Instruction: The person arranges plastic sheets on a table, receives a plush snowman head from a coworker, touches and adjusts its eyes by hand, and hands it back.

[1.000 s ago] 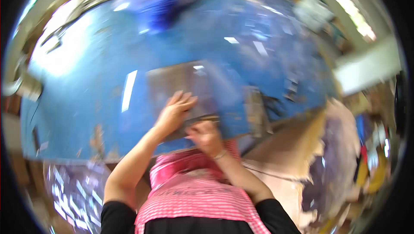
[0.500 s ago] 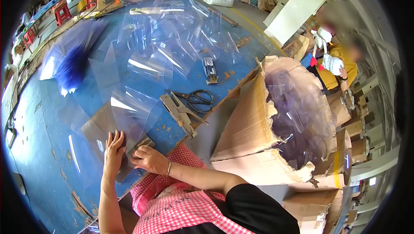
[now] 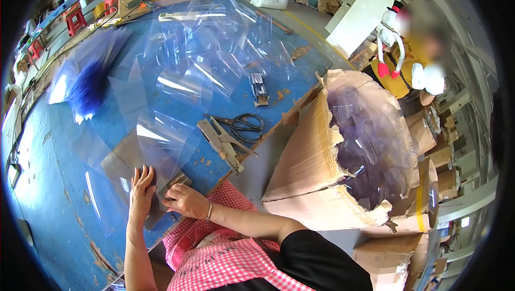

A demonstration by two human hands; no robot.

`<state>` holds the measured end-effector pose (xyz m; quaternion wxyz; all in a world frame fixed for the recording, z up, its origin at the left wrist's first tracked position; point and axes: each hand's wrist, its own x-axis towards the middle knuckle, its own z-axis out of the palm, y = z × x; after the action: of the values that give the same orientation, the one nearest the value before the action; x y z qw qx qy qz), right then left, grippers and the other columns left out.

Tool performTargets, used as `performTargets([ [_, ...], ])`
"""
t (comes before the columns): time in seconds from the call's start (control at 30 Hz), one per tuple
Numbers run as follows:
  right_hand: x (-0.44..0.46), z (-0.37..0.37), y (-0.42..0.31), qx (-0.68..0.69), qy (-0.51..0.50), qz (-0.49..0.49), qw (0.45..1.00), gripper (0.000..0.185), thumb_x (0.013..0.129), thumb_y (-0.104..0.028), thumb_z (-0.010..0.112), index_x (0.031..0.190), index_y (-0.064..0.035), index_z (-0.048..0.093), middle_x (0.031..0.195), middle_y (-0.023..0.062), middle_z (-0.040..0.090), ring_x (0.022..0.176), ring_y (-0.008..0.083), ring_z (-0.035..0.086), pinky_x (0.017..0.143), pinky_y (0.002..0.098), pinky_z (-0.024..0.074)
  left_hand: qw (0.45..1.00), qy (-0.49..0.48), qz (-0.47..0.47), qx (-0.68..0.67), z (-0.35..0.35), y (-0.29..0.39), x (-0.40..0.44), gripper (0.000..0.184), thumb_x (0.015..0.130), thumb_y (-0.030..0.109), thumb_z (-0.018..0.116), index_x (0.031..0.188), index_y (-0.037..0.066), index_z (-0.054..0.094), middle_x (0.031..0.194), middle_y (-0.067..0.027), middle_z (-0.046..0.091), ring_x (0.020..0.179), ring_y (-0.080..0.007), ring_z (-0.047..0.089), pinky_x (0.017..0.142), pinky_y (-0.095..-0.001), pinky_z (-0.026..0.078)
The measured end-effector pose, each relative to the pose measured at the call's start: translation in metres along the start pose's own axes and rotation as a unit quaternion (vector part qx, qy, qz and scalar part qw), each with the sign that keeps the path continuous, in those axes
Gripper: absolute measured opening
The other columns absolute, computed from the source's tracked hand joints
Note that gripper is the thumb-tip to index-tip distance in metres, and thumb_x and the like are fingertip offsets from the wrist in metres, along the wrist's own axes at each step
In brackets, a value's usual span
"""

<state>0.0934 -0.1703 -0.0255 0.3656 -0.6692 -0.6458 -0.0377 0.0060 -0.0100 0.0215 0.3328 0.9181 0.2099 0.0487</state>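
My left hand point(image 3: 141, 191) lies with its fingers stretched out on a clear plastic sheet point(image 3: 163, 135) that is curled and shiny. Under the sheet is a flat grey-brown board point(image 3: 120, 157) near the table's front edge. Close beside it, my right hand point(image 3: 185, 201) is closed, its fingers bent down at the board. A short dark bar or block point(image 3: 179, 179) shows just past its knuckles; what the fingers grip is hidden. Beyond the right hand lie a metal stapler point(image 3: 220, 143) and black-handled scissors point(image 3: 247, 127) on the blue table point(image 3: 59, 183).
A small staple box point(image 3: 259, 89) and many clear sheets point(image 3: 198, 44) lie farther back. A blue-tinted fanned stack of film point(image 3: 88, 79) is at left. At right stands a torn carton point(image 3: 300, 162) full of plastic scraps. Another person point(image 3: 399, 81) with plush figures is behind it.
My hands stay in nearly the same place on the board and sheet. At the far right, the other person and the white plush figures have shifted.
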Motion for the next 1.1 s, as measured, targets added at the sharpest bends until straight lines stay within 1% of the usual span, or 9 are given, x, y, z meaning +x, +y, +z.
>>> performTargets([
  [0.13, 0.0016, -0.0034, -0.0013, 0.010, -0.003, 0.001, 1.000, 0.029, 0.074, -0.026, 0.066, 0.097, -0.0093, 0.065, 0.100, 0.0038, 0.055, 0.101, 0.0228, 0.050, 0.093, 0.0351, 0.0403, 1.000, 0.002, 0.000, -0.005, -0.0003, 0.0006, -0.0009, 0.054, 0.079, 0.002, 0.054, 0.132, 0.009, 0.046, 0.140, -0.0145, 0.038, 0.136, -0.0353, 0.022, 0.110, -0.0449, 0.017],
  [0.23, 0.0006, -0.0014, -0.0005, 0.022, 0.002, 0.000, 1.000, 0.027, 0.075, -0.025, 0.065, 0.096, -0.0082, 0.065, 0.098, 0.0049, 0.053, 0.101, 0.0238, 0.049, 0.095, 0.0362, 0.0384, 1.000, 0.003, -0.003, -0.008, -0.0007, 0.0026, -0.0014, 0.054, 0.079, 0.001, 0.054, 0.132, 0.009, 0.046, 0.140, -0.0145, 0.038, 0.136, -0.0350, 0.022, 0.110, -0.0449, 0.017],
  [0.43, 0.0019, -0.0029, -0.0021, 0.026, 0.006, 0.002, 1.000, 0.025, 0.075, -0.024, 0.065, 0.094, -0.0083, 0.065, 0.097, 0.0043, 0.053, 0.101, 0.0235, 0.049, 0.094, 0.0362, 0.0388, 1.000, 0.003, -0.003, -0.004, -0.0004, 0.0012, -0.0016, 0.054, 0.079, 0.001, 0.054, 0.132, 0.009, 0.046, 0.140, -0.0148, 0.038, 0.136, -0.0345, 0.022, 0.110, -0.0445, 0.016],
  [0.53, 0.0001, -0.0011, -0.0006, 0.020, 0.003, 0.007, 1.000, 0.029, 0.074, -0.026, 0.066, 0.097, -0.0090, 0.066, 0.100, 0.0036, 0.056, 0.101, 0.0228, 0.050, 0.093, 0.0351, 0.0401, 1.000, 0.002, -0.005, -0.005, -0.0016, 0.0043, -0.0011, 0.053, 0.079, 0.001, 0.054, 0.132, 0.009, 0.046, 0.140, -0.0151, 0.038, 0.136, -0.0345, 0.022, 0.110, -0.0442, 0.016],
  [0.7, -0.0004, 0.0012, -0.0008, 0.032, 0.003, 0.014, 0.999, 0.028, 0.073, -0.025, 0.067, 0.095, -0.0090, 0.066, 0.100, 0.0038, 0.055, 0.101, 0.0229, 0.050, 0.094, 0.0353, 0.0401, 1.000, 0.002, -0.006, -0.004, -0.0011, 0.0038, -0.0016, 0.052, 0.080, 0.002, 0.054, 0.131, 0.007, 0.047, 0.140, -0.0150, 0.037, 0.136, -0.0339, 0.021, 0.110, -0.0441, 0.016],
  [0.9, -0.0019, 0.0007, 0.0006, 0.048, 0.006, 0.011, 0.999, 0.026, 0.072, -0.024, 0.067, 0.093, -0.0087, 0.066, 0.099, 0.0042, 0.054, 0.101, 0.0232, 0.050, 0.094, 0.0358, 0.0388, 1.000, 0.000, 0.000, -0.005, 0.0004, 0.0026, -0.0019, 0.052, 0.081, 0.004, 0.054, 0.132, 0.008, 0.046, 0.141, -0.0142, 0.036, 0.136, -0.0336, 0.021, 0.111, -0.0443, 0.014],
  [1.1, -0.0009, -0.0013, 0.0002, 0.060, 0.001, 0.008, 0.998, 0.027, 0.072, -0.024, 0.067, 0.094, -0.0079, 0.065, 0.096, 0.0051, 0.052, 0.099, 0.0237, 0.049, 0.094, 0.0356, 0.0384, 0.999, -0.015, 0.000, 0.028, 0.0011, 0.0010, 0.0001, 0.052, 0.082, 0.003, 0.052, 0.133, 0.008, 0.044, 0.142, -0.0132, 0.035, 0.137, -0.0332, 0.020, 0.111, -0.0449, 0.012],
])
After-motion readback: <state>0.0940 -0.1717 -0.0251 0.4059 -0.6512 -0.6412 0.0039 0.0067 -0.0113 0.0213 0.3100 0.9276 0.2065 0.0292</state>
